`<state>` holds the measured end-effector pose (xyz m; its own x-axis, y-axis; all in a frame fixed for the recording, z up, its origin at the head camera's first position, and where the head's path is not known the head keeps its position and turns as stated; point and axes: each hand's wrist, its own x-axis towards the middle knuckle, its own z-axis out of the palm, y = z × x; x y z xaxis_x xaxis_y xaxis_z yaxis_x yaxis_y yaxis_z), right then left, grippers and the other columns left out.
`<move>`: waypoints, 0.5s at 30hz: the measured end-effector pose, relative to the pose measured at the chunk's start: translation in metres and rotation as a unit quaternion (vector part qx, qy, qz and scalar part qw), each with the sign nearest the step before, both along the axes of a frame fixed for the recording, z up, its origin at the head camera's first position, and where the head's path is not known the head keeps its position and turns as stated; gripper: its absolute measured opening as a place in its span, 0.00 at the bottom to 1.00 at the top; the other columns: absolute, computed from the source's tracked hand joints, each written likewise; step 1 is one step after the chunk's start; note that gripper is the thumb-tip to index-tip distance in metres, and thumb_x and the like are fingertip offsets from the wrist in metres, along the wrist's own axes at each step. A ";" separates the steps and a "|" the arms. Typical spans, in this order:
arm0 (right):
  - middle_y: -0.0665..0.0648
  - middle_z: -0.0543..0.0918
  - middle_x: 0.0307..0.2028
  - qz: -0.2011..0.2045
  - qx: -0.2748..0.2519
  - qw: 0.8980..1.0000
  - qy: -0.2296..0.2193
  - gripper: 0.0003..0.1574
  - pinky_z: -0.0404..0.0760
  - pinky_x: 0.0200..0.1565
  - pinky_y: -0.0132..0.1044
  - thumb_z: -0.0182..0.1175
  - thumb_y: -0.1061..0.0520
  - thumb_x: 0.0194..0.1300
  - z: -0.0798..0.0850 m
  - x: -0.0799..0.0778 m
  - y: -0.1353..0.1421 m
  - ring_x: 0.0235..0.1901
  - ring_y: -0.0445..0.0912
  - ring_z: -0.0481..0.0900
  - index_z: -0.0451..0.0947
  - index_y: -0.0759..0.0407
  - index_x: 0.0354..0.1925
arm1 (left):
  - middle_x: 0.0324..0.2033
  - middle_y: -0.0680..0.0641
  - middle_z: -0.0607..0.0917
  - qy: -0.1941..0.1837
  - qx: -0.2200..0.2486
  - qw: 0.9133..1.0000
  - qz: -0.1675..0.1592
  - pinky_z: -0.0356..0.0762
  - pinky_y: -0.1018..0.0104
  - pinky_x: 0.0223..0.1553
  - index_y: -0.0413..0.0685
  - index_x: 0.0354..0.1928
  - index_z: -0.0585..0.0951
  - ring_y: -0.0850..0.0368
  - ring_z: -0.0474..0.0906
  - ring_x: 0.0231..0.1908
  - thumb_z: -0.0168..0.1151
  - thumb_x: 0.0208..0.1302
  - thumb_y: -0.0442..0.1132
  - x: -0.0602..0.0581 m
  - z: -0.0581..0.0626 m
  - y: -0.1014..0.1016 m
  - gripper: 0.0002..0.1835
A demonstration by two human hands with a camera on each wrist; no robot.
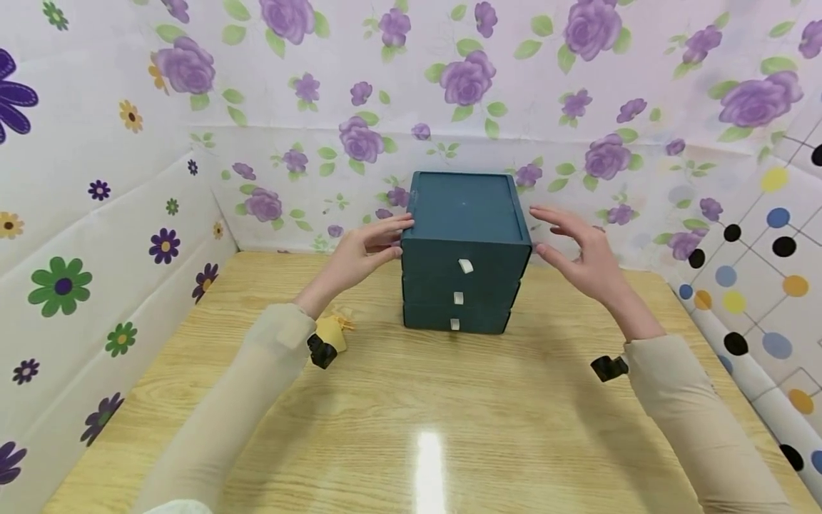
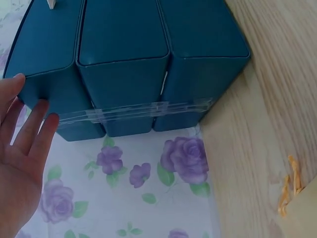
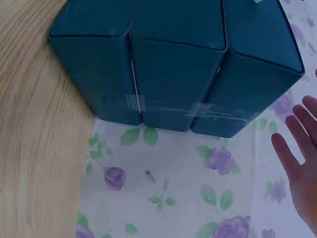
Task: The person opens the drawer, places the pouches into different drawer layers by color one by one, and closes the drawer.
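A dark teal three-drawer box (image 1: 465,207) stands upright at the back of the table, its drawer fronts with small white pull tabs (image 1: 459,298) facing me. My left hand (image 1: 369,246) is at its upper left side, fingers fairly straight and fingertips right at the top edge. On the other side my right hand (image 1: 581,253) is held a little apart from the box, fingers spread and nothing in them. Clear tape (image 2: 131,113) runs across the stacked drawers on the left side, and more tape (image 3: 198,110) shows on the right side.
A pale yellow object (image 1: 332,333) with orange strings lies on the wooden table (image 1: 385,400), partly hidden behind my left wrist. Flowered cloth (image 1: 289,157) hangs close behind the box. Patterned sheets line the left and right sides.
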<state>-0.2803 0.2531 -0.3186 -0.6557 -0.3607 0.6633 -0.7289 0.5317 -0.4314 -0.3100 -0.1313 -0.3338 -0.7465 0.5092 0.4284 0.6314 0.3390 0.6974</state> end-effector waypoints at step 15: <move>0.58 0.68 0.72 0.088 -0.005 0.992 -0.085 0.38 0.68 0.68 0.27 0.59 0.71 0.64 0.002 -0.007 0.015 0.71 0.36 0.64 0.67 0.56 0.71 | 0.72 0.53 0.70 0.015 0.051 0.999 -0.008 0.79 0.57 0.62 0.56 0.69 0.73 0.52 0.76 0.65 0.60 0.69 0.35 -0.003 -0.011 0.003 0.26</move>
